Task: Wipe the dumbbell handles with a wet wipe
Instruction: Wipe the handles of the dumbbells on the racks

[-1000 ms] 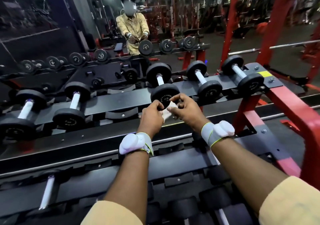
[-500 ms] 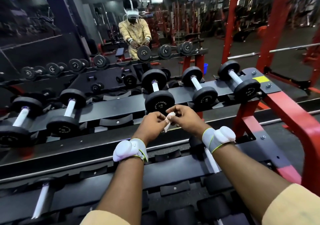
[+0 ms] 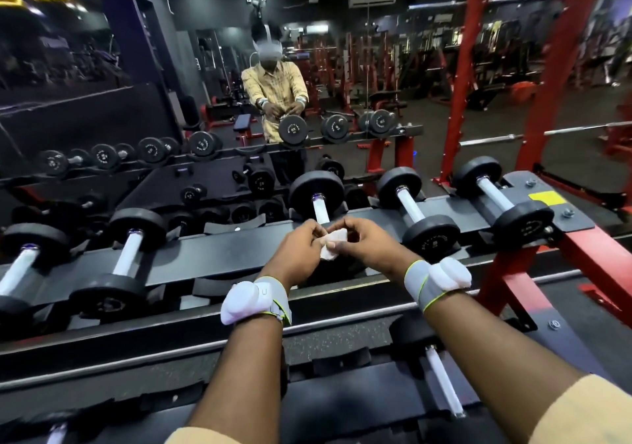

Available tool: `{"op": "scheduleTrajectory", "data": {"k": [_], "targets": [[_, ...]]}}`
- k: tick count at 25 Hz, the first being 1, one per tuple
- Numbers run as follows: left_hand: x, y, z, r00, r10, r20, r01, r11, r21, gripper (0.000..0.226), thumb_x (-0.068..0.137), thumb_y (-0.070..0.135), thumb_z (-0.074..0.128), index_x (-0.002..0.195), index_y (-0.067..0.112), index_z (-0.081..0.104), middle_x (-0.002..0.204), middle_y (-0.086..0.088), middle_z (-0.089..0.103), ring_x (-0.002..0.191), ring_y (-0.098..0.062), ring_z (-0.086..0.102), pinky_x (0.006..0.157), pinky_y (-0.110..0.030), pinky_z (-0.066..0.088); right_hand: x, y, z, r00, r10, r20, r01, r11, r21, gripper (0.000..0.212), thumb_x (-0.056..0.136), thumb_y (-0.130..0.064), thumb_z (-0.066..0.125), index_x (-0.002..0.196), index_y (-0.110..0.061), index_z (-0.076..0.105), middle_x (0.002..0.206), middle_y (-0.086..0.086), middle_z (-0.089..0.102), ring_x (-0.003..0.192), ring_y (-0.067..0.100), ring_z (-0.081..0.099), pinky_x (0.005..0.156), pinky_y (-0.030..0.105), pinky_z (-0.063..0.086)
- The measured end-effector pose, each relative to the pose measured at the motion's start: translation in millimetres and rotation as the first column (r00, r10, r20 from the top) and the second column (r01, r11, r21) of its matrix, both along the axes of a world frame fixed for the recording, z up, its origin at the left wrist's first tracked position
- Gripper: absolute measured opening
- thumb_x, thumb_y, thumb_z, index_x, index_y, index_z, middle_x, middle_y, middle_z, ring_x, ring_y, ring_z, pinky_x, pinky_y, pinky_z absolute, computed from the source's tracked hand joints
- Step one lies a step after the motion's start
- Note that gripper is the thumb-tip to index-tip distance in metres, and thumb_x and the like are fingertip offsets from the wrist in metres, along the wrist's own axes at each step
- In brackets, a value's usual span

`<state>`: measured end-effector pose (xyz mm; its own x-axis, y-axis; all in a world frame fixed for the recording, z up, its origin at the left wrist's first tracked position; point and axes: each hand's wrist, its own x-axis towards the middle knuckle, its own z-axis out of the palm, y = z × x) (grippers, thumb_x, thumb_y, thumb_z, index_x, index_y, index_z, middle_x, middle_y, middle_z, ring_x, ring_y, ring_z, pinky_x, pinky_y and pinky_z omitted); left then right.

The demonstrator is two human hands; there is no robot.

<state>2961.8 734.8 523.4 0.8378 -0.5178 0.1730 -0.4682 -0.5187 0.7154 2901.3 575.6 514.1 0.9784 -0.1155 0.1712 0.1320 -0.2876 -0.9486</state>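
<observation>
Head view. Rack (image 3: pixel 239 255): five dumbbells (image 3: pixel 431 238) along top shelf, no handle in contact. Left hand (image 3: pixel 297 252), right hand (image 3: pixel 369 245): both pinching one crumpled wet wipe (image 3: pixel 331 243) over shelf's front edge, near middle handle (image 3: pixel 320 210). Wiping apparently not begun; every handle outstanding.

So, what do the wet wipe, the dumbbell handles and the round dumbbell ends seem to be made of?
The wet wipe: thin white nonwoven cloth or paper, softly crumpled. The dumbbell handles: probably chromed steel, bright and glossy. The dumbbell ends: likely rubber-coated, matte black with faint lettering.
</observation>
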Motion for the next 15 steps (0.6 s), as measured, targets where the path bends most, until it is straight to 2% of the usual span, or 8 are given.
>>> {"op": "scheduleTrajectory", "data": {"k": [2,4,7,9,11,13,15], "targets": [[21.7,-8.0,-2.9,1.000,-0.017,-0.015,0.016,0.996,-0.086,0.005,0.098,0.022,0.052,0.096,0.026,0.054,0.082,0.002,0.065,0.073,-0.014,0.057,0.063,-0.026,0.041,19.9,-3.8,2.5,0.999,-0.033,0.018,0.032,0.999,0.036,0.024,0.083,-0.012,0.076,0.099,0.000,0.062,0.082,0.011,0.068,0.075,0.018,0.064,0.071,0.034,0.053],[42.1,-13.4,-8.0,0.999,-0.037,-0.020,0.033,0.987,-0.158,0.009,0.097,0.023,0.054,0.096,0.032,0.056,0.081,0.004,0.065,0.073,-0.012,0.058,0.066,-0.027,0.046,39.4,-9.4,0.4,0.996,-0.075,0.039,0.072,0.995,0.064,0.022,0.083,-0.009,0.075,0.095,0.003,0.061,0.074,0.010,0.066,0.069,0.018,0.063,0.064,0.030,0.052],[62.1,-18.6,-17.6,0.999,-0.045,0.002,0.045,0.984,-0.171,0.014,0.092,0.023,0.061,0.088,0.036,0.061,0.081,0.002,0.067,0.074,-0.008,0.062,0.071,-0.029,0.051,54.8,-16.1,-4.1,0.998,-0.053,0.019,0.052,0.998,0.043,0.020,0.085,-0.009,0.073,0.097,0.005,0.064,0.074,0.011,0.067,0.066,0.017,0.063,0.060,0.026,0.053],[69.6,-25.2,-18.9,0.999,0.007,0.032,-0.001,0.983,-0.182,0.019,0.091,0.019,0.064,0.082,0.034,0.060,0.074,0.003,0.064,0.065,-0.001,0.058,0.065,-0.018,0.046,60.4,-20.6,-2.4,0.999,-0.031,-0.024,0.033,0.996,0.085,0.018,0.087,-0.009,0.070,0.098,0.003,0.063,0.074,0.011,0.068,0.060,0.017,0.064,0.056,0.024,0.053],[72.4,-32.6,-15.1,0.992,0.092,0.089,-0.071,0.975,-0.210,0.019,0.091,0.015,0.062,0.082,0.031,0.058,0.072,0.007,0.061,0.066,-0.001,0.056,0.061,-0.008,0.039,70.2,-27.0,2.2,0.999,-0.036,-0.037,0.039,0.995,0.096,0.015,0.088,-0.005,0.068,0.099,-0.003,0.059,0.070,0.009,0.066,0.053,0.015,0.061,0.049,0.020,0.048],[72.7,-42.0,-12.2,0.977,0.168,0.134,-0.135,0.964,-0.229,0.011,0.093,0.014,0.060,0.088,0.024,0.058,0.076,0.007,0.062,0.072,-0.006,0.057,0.064,-0.011,0.040,88.4,-41.5,1.9,0.994,-0.101,0.040,0.102,0.994,-0.031,0.018,0.086,-0.006,0.068,0.095,-0.014,0.055,0.068,0.005,0.063,0.057,0.015,0.057,0.055,0.026,0.048],[74.5,-49.2,-14.7,0.954,0.273,0.123,-0.244,0.947,-0.210,0.004,0.095,0.014,0.055,0.096,0.017,0.057,0.085,0.001,0.065,0.081,-0.018,0.058,0.074,-0.027,0.044,106.0,-53.8,-3.0,0.990,-0.084,0.115,0.110,0.964,-0.243,0.016,0.081,-0.015,0.066,0.090,-0.025,0.058,0.071,0.001,0.064,0.064,0.015,0.056,0.067,0.034,0.050]]}}
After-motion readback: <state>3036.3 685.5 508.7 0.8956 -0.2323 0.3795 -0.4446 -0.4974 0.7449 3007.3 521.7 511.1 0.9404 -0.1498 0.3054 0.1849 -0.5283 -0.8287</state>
